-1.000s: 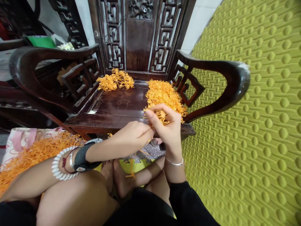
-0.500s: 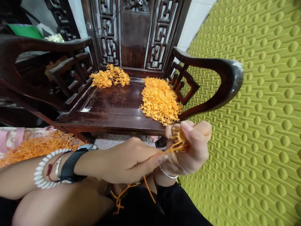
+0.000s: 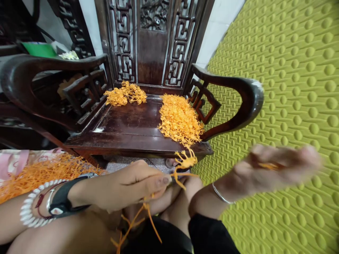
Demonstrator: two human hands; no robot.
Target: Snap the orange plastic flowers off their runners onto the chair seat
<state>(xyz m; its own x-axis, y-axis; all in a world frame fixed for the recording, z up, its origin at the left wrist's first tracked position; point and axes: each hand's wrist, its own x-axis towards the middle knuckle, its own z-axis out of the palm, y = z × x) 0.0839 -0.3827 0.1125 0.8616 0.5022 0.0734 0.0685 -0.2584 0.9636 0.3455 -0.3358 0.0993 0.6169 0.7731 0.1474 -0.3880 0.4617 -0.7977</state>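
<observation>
My left hand [image 3: 132, 185] is closed in a pinch on an orange branching plastic strand [image 3: 152, 222]. A spiky, claw-like head [image 3: 186, 160] of the same orange stuff sticks up past its fingertips, and thin stems hang below over my lap. Off to the right, my right hand [image 3: 283, 164] is smeared by motion. A bit of orange plastic [image 3: 270, 165] shows in the fold between its fingers and palm; its exact shape is blurred. The two hands are well apart.
On the dark wooden chair seat [image 3: 132, 120] lie a smaller orange heap [image 3: 125, 93] and a larger one [image 3: 181, 118]. Loose orange strands [image 3: 53, 173] cover a pink-and-white bag at left. A chair armrest [image 3: 254, 95] and a green bumpy surface [image 3: 293, 88] stand at right.
My right hand has come off the orange head and swung right, with a bit of orange in it. The left hand has shifted slightly left, keeping its pinch; the head now shows uncovered.
</observation>
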